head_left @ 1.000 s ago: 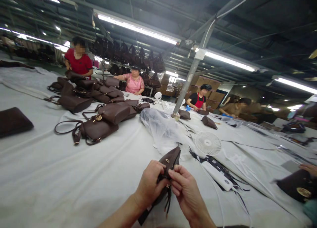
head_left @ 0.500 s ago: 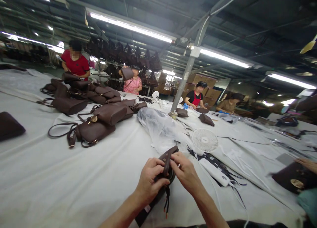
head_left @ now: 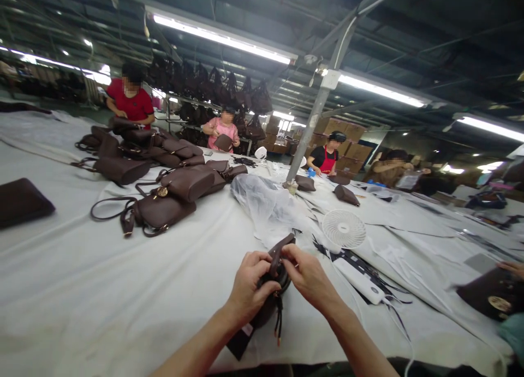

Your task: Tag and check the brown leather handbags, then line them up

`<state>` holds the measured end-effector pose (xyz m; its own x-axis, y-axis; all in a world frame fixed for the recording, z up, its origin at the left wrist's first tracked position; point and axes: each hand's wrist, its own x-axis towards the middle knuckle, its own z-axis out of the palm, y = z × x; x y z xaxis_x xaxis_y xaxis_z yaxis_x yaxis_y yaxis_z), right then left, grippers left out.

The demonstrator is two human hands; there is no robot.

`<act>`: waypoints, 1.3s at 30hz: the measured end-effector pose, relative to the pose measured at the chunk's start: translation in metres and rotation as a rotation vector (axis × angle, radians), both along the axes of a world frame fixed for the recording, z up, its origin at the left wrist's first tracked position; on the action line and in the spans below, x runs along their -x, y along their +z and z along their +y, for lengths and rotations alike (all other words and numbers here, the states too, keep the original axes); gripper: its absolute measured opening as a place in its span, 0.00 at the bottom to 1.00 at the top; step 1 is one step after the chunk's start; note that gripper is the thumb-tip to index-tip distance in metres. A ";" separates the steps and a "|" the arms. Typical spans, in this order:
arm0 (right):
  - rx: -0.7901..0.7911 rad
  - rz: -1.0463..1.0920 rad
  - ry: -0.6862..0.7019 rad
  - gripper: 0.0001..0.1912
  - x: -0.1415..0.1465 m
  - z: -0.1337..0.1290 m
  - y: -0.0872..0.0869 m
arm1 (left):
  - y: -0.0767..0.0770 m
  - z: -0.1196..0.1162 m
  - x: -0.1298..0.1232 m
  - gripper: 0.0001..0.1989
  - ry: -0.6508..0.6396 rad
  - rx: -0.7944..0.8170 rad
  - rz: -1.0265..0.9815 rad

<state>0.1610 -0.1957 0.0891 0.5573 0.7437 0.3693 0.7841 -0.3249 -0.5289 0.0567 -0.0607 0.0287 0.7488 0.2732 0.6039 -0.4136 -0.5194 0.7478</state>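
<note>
At the near middle of the table, a dark brown leather handbag [head_left: 268, 310] lies between my two hands. My left hand [head_left: 252, 281] is closed on its left side, thumb and fingers pinching a flap or strap at the top. From the right, my right hand [head_left: 305, 273] pinches the same brown strip with thumb and fingertips. Dark cords with metal tips [head_left: 279, 325] hang from the bag below my fingers. A black piece with a small white label [head_left: 241, 339] sticks out at the bag's lower left. My hands cover much of the bag.
A pile of brown handbags [head_left: 167, 202] lies to the left, with another brown piece [head_left: 24, 202] at the far left. Clear plastic [head_left: 266, 202], a white fan [head_left: 344, 228] and a white power strip [head_left: 360, 279] with cables lie ahead and right. A post [head_left: 309, 131] stands beyond. Several co-workers surround the table.
My view has shifted slightly, so the scene sits further right. Both hands keep their pinch on the bag, its top strip bent a little more. Across the table, the pink-clad co-worker has lowered a bag.
</note>
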 end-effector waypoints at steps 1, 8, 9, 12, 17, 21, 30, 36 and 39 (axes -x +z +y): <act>0.017 -0.021 0.008 0.09 0.001 0.000 -0.001 | 0.000 -0.002 0.000 0.04 0.001 -0.007 0.001; 0.314 -0.031 0.031 0.10 -0.010 0.018 0.016 | 0.002 -0.003 -0.001 0.04 -0.008 -0.020 0.007; 0.327 -0.030 0.054 0.09 -0.013 0.021 0.019 | 0.002 -0.002 -0.001 0.04 -0.005 -0.014 0.010; 0.331 -0.007 0.122 0.07 -0.020 0.022 0.024 | 0.001 0.001 -0.001 0.05 0.000 0.009 0.007; 0.172 -0.023 0.175 0.07 -0.016 0.015 0.017 | 0.001 -0.001 -0.001 0.04 -0.016 0.025 0.000; -0.202 0.267 -0.003 0.04 -0.009 0.013 -0.008 | 0.001 -0.007 -0.004 0.02 0.021 0.071 -0.005; -0.541 0.883 -0.194 0.20 -0.009 0.007 -0.027 | -0.028 -0.010 -0.007 0.31 0.037 0.148 0.019; -0.446 0.775 -0.078 0.20 0.009 0.009 -0.018 | -0.048 -0.023 -0.020 0.30 0.039 0.295 0.034; -0.364 0.800 -0.023 0.19 0.020 0.007 -0.015 | -0.045 -0.023 -0.021 0.23 0.071 0.265 0.007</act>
